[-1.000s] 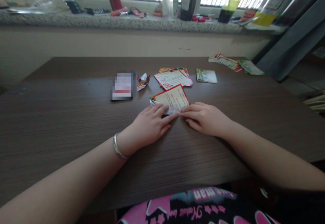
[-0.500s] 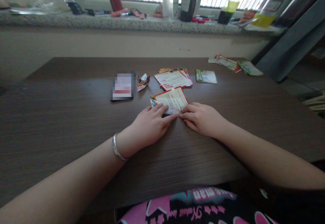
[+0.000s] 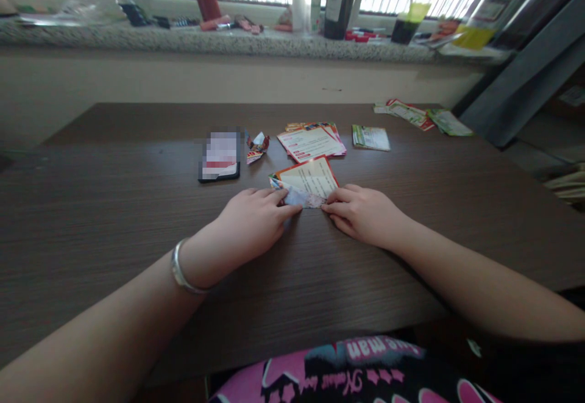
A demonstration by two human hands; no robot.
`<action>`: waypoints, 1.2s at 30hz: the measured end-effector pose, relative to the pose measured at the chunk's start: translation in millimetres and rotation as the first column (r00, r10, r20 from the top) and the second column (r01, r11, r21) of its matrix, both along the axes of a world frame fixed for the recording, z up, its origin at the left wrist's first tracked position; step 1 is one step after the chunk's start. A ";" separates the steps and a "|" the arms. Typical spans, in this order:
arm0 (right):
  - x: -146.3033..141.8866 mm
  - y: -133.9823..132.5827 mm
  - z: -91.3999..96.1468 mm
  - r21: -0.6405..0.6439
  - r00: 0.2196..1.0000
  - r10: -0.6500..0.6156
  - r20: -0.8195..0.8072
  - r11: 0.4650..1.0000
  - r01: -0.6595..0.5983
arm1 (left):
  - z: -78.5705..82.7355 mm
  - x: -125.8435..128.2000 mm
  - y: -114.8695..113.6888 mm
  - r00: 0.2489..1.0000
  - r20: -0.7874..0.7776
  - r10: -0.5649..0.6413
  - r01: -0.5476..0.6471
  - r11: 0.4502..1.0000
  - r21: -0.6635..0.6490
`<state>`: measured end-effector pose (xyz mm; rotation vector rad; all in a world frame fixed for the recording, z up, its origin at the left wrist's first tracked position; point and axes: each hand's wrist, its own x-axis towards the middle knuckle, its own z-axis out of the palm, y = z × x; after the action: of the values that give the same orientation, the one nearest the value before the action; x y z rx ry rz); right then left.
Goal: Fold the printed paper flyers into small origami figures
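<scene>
A printed paper card (image 3: 313, 177) with a red-orange border lies on the table before me, its near edge folded over into a pale flap. My left hand (image 3: 256, 214), a silver bangle on its wrist, has thumb and fingers closed on the left part of that fold. At the right end of the fold, my right hand (image 3: 354, 208) presses thumb and fingertips against the card. Just beyond lies a stack of similar printed cards (image 3: 313, 141). A small folded paper piece (image 3: 258, 147) stands to its left.
A phone (image 3: 219, 156) with a blurred screen lies at the left on the brown table (image 3: 114, 208). Green-and-white cards (image 3: 371, 138) sit right of the stack, and more cards (image 3: 411, 113) lie at the far right corner. Bottles and small items crowd the windowsill (image 3: 274, 40).
My left hand has slid left along the fold, away from my right hand, uncovering more of the folded flap. My right hand has stayed in place.
</scene>
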<state>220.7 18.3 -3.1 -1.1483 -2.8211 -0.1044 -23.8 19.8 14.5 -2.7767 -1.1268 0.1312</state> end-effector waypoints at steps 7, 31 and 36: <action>1.9 1.1 -1.5 0.015 1.000 0.004 0.012 1.000 -0.004 | 3.9 -5.4 3.2 1.000 -0.013 0.017 -0.018 0.999 -0.028; -2.5 10.6 -11.2 0.054 0.993 0.108 -0.038 0.993 -0.106 | -18.7 0.9 6.6 0.978 0.129 -0.165 0.154 0.983 0.096; -3.4 9.7 -9.7 0.055 0.996 0.091 -0.026 0.994 -0.089 | -21.0 0.4 7.8 0.976 0.142 -0.164 0.151 0.984 0.092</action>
<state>217.3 28.0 -12.8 -1.0017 -2.8208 -0.1553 -23.4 27.7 -6.4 -2.8275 -0.9135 -0.1380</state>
